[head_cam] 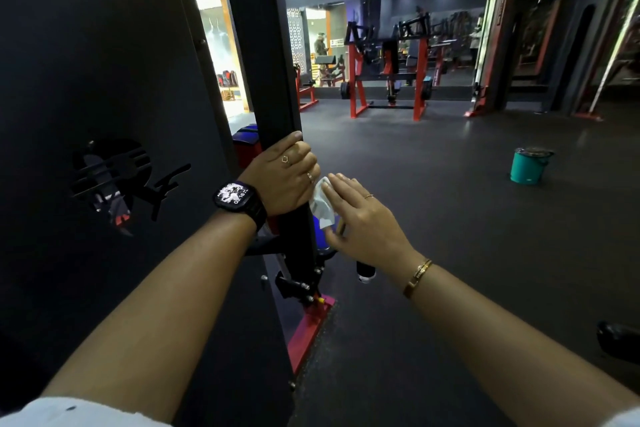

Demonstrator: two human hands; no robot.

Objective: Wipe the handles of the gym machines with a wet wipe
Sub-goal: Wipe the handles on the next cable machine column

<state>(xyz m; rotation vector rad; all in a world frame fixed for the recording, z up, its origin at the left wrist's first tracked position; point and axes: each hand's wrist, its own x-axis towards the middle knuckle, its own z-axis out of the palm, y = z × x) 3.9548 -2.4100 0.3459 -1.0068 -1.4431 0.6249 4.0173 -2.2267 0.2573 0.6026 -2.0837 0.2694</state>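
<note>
Reaching forward with both forearms bare, the person worked at the black upright post (273, 80) of a gym machine. The left hand (282, 177) was clenched round the post, fingers wrapped behind it and knuckles toward the camera, with a black watch (235, 196) on the wrist. Just right of the post, the right hand (363, 215) lay palm-down, fingers nearly straight and thumb tucked beneath, grasping a white wet wipe (320, 204) between them. The wipe touched the post's right edge, just below the left hand. A black handle (365, 270) jutted out right of the post, under the right wrist. The wipe seemed folded over its upper part, though the hand hid that spot. Well right of the post stood a teal bucket (528, 166).
</note>
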